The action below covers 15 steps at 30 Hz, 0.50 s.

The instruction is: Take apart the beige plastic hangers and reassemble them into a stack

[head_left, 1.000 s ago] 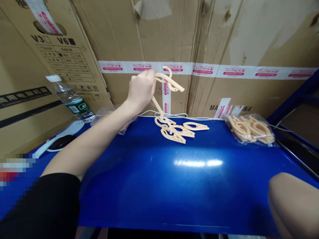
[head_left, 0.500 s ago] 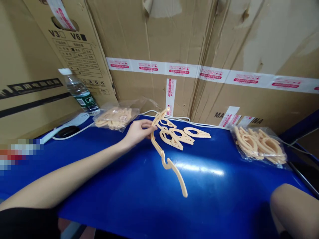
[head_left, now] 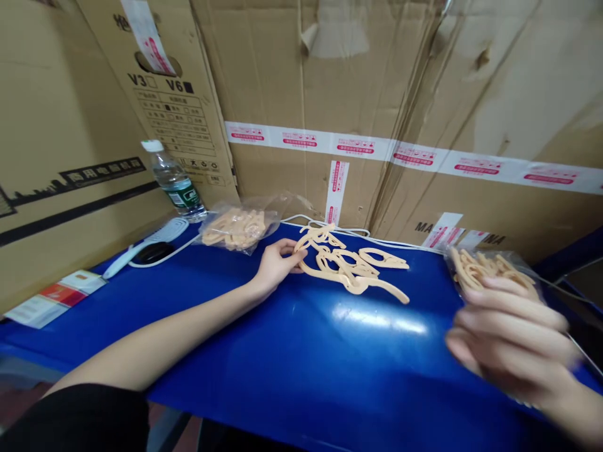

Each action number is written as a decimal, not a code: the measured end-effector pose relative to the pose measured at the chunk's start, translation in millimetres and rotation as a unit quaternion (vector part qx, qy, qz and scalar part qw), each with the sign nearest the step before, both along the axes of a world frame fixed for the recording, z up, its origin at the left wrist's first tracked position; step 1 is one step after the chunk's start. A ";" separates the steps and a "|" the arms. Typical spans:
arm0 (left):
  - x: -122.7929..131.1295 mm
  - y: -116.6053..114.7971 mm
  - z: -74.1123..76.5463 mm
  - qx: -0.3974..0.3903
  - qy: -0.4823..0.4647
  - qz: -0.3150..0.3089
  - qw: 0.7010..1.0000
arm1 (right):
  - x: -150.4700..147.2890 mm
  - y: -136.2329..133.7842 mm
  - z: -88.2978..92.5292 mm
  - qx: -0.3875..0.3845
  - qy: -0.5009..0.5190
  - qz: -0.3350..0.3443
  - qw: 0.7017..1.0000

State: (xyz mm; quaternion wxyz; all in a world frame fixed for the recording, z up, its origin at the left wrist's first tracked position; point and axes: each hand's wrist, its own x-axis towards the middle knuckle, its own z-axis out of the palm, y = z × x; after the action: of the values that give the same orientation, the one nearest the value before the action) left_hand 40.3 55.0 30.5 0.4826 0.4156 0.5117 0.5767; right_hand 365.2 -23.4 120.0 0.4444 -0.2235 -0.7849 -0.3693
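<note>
My left hand [head_left: 279, 267] pinches one end of a beige folding clothes hanger [head_left: 325, 275], which is opened out and reaches right over the blue table. Several folded hangers of the same kind [head_left: 384, 258] lie just behind and beside it, partly overlapped by the one I hold. On the right, my right hand [head_left: 513, 333] is blurred by motion, with its fingers bent. Behind it, partly covered, is a clear bag of hangers [head_left: 499, 267]. Whether that hand touches the bag or holds anything does not show.
A second clear bag of hangers [head_left: 238, 229] lies at the back left. Near it are a water bottle [head_left: 176, 185], a pale hairbrush [head_left: 151, 242], a black round object [head_left: 154, 252] and a printed card [head_left: 56, 298]. White cable [head_left: 400, 243] runs along the cardboard boxes [head_left: 301, 176] behind.
My left hand has lowered the opened hanger, swinging its free end from pointing toward me to pointing right, near the folded ones. My right hand has come up into view at the right.
</note>
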 end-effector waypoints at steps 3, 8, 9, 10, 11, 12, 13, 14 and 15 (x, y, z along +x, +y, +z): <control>4.3 -5.0 -0.6 0.012 -0.007 -0.015 1.000 | -27.4 14.9 -10.1 -0.125 0.051 0.145 0.980; 12.8 -18.9 -1.3 0.000 -0.009 -0.064 0.998 | -54.5 15.6 -31.6 -0.253 0.226 0.093 0.936; 14.1 -22.1 -1.1 0.000 -0.008 -0.076 0.997 | -57.1 16.2 -34.8 -0.264 0.243 0.075 0.931; 15.3 -25.2 -0.9 0.001 -0.008 -0.087 0.996 | -58.9 17.5 -37.7 -0.273 0.250 0.060 0.927; 16.4 -28.3 -0.6 0.002 -0.008 -0.097 0.995 | -60.2 19.3 -40.5 -0.278 0.243 0.049 0.928; 17.4 -31.3 -0.4 0.003 -0.009 -0.106 0.994 | -60.8 21.4 -43.2 -0.280 0.220 0.039 0.934; 18.2 -34.2 -0.2 0.005 -0.010 -0.114 0.993 | -61.0 23.5 -45.8 -0.276 0.184 0.027 0.943; 18.9 -37.1 -0.3 0.008 -0.011 -0.121 0.993 | -60.7 25.4 -48.2 -0.269 0.139 0.010 0.953; 19.2 -39.8 -0.7 0.012 -0.013 -0.128 0.992 | -59.7 26.7 -50.3 -0.261 0.086 -0.012 0.961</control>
State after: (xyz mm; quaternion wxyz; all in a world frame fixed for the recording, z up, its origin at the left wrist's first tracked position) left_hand 59.6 15.2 29.8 0.5541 0.4760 0.4414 0.5212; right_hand 305.4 3.3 69.6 0.4323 -0.3717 -0.8102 -0.1363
